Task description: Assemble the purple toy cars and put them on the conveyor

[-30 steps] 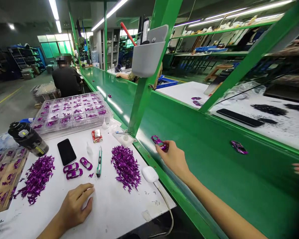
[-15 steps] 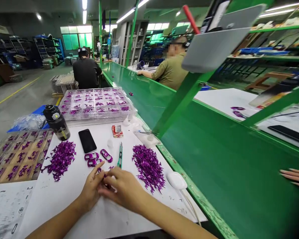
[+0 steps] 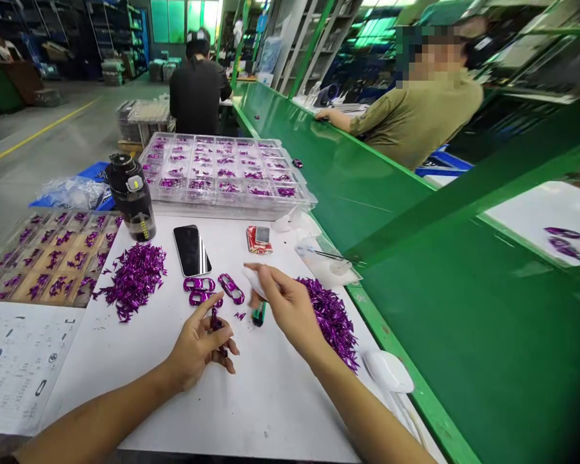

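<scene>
Car shell (image 3: 215, 319) in glossy purple stands edge-on in the person's left hand (image 3: 198, 345), gripped between thumb and fingers above the white bench (image 3: 251, 412). The right hand (image 3: 292, 306) is closed to a narrow pinch on a small white object (image 3: 254, 279), farther from the person and to the right of the shell; the two hands are apart. Close beneath the right hand shows a green cutter (image 3: 258, 314), partly hidden by it.

Just past the left hand's fingertips, three more purple shells (image 3: 231, 289) lie on the bench, two side by side and one angled, with a few tiny purple pieces (image 3: 240, 316) nearby. A dark phone (image 3: 192, 251) lies just behind them. Spiky purple parts make two heaps: the left heap (image 3: 135, 277) near a dark bottle (image 3: 133, 206), which stands upright, and the right heap (image 3: 331, 322), partly covered by the right hand and forearm. A clear compartment tray (image 3: 222, 205) of purple parts sits at the far end, beside the green belt (image 3: 464, 322).
</scene>
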A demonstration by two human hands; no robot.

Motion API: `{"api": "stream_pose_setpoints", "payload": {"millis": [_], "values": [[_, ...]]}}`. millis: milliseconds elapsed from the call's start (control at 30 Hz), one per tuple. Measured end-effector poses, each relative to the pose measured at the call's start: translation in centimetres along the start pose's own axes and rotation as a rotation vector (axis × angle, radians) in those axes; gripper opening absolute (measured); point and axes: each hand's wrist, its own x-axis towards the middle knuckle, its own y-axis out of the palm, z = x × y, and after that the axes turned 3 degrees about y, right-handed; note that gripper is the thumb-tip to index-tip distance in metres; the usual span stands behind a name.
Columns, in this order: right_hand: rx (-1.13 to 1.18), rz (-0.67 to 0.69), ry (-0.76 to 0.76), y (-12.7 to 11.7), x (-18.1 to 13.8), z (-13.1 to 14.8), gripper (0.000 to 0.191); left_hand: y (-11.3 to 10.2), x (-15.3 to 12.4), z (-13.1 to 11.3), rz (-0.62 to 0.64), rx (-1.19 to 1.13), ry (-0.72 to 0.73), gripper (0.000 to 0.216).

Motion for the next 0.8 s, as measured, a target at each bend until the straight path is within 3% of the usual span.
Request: {"api": "stream_pose_setpoints", "payload": {"millis": [100, 167, 200, 300, 400, 633, 800], "values": [[0.068, -0.231, 0.029, -0.9, -2.9, 1.8, 0.034, 0.0, 0.4, 0.1, -0.034, 0.017, -0.006, 0.07], [0.107, -0.414, -0.093, -0.8, -4.3, 2.4, 0.026, 0.0, 0.6, 0.2, -0.048, -0.001, 0.003, 0.065], [0.165, -0.434, -0.175, -0.5, -4.8, 2.5, 0.026, 0.0, 0.6, 0.2, -0.051, -0.019, 0.006, 0.064], [0.344, -0.282, -0.371, 0.7, -6.1, 2.2, 0.031, 0.0, 0.7, 0.2, -0.047, -0.087, 0.002, 0.067], [0.296, -0.185, -0.446, 1.3, -6.9, 1.6, 0.032, -0.1, 0.7, 0.1, -0.046, -0.122, 0.0, 0.07], [0.073, -0.099, -0.409, 0.5, -7.8, 1.3, 0.026, -0.4, 0.9, 0.1, -0.034, -0.113, -0.013, 0.069], [0.008, -0.147, -0.388, 0.5, -8.4, 0.8, 0.024, -0.7, 0.9, 0.3, -0.032, -0.121, -0.019, 0.066]]}}
